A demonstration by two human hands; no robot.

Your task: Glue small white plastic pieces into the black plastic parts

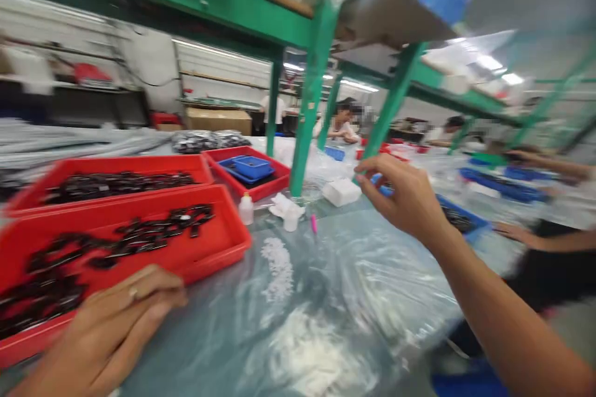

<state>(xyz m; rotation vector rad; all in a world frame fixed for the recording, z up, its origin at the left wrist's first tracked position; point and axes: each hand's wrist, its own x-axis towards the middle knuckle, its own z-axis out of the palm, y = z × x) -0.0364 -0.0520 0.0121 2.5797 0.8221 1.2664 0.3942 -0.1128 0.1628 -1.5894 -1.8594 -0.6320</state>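
Observation:
My left hand [123,325], a ring on one finger, is at the front edge of a red tray [218,248] of dark shiny parts [153,229]. Its fingers are pressed together, and whatever they may hold is hidden. My right hand [400,192] is raised over the table near a white block of tissue [341,191], thumb and forefinger apart with nothing visible between them. Small white pieces [278,268] lie in a curved patch on the plastic-covered table [205,335]. Nearer me is a blurred pale heap [310,350].
Behind are a second red tray [205,169], a red tray holding blue trays [254,167], a white bottle [246,208], a white cup [290,218] and a pink pen [313,223]. Green posts [310,93] rise beyond. People sit farther back; a person's arms reach in at right.

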